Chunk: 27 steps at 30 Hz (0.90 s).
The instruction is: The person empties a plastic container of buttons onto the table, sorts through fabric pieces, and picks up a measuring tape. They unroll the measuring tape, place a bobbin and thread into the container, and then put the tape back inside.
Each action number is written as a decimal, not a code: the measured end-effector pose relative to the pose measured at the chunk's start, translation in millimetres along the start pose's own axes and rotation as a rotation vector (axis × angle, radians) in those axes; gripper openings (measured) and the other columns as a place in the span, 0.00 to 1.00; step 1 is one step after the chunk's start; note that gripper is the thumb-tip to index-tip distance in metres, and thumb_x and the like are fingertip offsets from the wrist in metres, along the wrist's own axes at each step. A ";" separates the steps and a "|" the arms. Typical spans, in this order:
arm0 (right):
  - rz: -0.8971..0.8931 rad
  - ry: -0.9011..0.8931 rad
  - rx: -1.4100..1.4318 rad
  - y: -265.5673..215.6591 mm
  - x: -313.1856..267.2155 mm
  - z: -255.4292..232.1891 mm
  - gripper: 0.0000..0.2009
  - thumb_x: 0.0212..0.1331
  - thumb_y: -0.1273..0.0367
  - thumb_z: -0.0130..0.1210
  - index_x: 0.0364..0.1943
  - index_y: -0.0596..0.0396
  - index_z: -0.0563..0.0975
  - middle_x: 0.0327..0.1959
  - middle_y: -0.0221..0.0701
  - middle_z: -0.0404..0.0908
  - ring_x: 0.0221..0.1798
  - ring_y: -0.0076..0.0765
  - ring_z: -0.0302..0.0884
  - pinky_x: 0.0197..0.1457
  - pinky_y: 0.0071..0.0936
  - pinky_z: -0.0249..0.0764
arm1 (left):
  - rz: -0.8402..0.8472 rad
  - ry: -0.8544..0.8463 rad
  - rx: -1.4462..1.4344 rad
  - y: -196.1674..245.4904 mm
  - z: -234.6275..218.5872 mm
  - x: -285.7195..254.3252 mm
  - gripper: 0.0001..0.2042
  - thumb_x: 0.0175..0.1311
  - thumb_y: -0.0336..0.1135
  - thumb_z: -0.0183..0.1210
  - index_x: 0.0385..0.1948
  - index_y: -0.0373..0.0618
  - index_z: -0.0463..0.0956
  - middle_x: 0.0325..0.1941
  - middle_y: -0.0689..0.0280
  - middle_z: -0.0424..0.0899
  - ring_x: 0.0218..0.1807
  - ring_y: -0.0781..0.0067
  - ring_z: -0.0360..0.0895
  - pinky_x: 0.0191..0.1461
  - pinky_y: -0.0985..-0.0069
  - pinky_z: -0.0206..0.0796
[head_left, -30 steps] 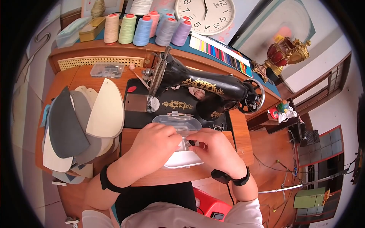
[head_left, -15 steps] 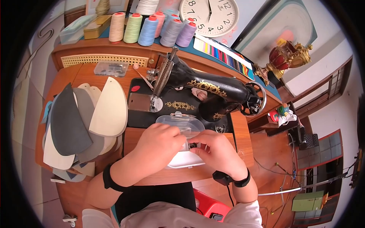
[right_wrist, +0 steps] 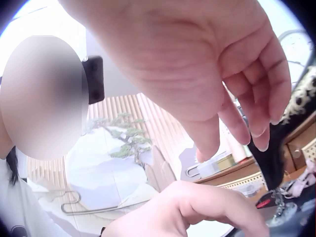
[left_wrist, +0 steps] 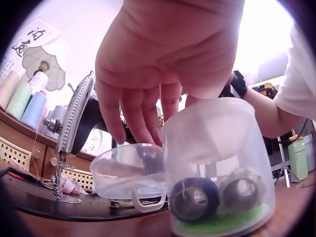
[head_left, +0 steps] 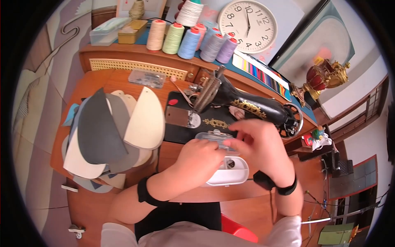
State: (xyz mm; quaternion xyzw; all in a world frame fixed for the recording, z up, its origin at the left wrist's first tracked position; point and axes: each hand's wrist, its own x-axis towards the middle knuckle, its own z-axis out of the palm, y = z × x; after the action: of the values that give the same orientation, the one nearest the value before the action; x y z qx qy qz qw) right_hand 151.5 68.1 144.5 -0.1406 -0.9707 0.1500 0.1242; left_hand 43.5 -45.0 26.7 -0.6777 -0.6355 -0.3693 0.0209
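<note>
A white oval box stands on the table with its clear lid laid back toward the sewing machine. One of its compartments holds a small dark round piece. My left hand hangs over the box's left part; its fingertips are hidden, so I cannot tell whether they pinch anything. In the left wrist view, a dark blue ring-shaped spool and a grey one show through a translucent wall. Raised above the lid, my right hand has loosely bent fingers with nothing visible between them.
A black sewing machine stands behind the box. Fabric pieces lie stacked to the left. Thread cones line the back shelf, and a clear case of small parts sits below them.
My right hand has risen out of the box, moving up and right over the lid, uncovering the dark round piece. My left hand stays over the box. The head view has shifted left.
</note>
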 end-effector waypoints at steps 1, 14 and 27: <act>-0.093 0.000 -0.062 -9.3 16.1 1.7 0.13 0.44 0.65 0.67 0.31 0.58 0.80 0.23 0.38 0.77 0.29 0.45 0.77 0.32 0.36 0.73 | -0.016 0.039 -0.008 -0.1 -2.5 0.8 0.09 0.50 0.33 0.63 0.34 0.44 0.78 0.31 0.62 0.78 0.38 0.57 0.78 0.39 0.64 0.69; -0.271 -0.570 -0.602 -12.8 177.9 146.7 0.07 0.48 0.76 0.58 0.32 0.56 0.84 0.35 0.41 0.84 0.41 0.44 0.83 0.40 0.35 0.79 | -0.410 -0.111 0.418 -38.9 -24.9 -11.9 0.12 0.50 0.42 0.66 0.30 0.44 0.79 0.26 0.61 0.80 0.30 0.60 0.80 0.32 0.65 0.69; -0.324 -0.491 -0.692 -8.3 184.4 164.3 0.06 0.45 0.76 0.59 0.28 0.52 0.83 0.34 0.36 0.84 0.39 0.42 0.83 0.40 0.33 0.79 | -0.389 -0.092 0.354 -38.5 -26.1 -11.7 0.11 0.51 0.40 0.65 0.27 0.42 0.79 0.24 0.58 0.80 0.28 0.59 0.81 0.30 0.64 0.70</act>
State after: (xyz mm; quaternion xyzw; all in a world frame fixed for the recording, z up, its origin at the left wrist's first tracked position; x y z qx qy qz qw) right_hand -68.5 75.6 32.1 0.0198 -0.9739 -0.1758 -0.1422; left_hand -1.7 -60.5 22.5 -0.5449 -0.8087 -0.2182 0.0389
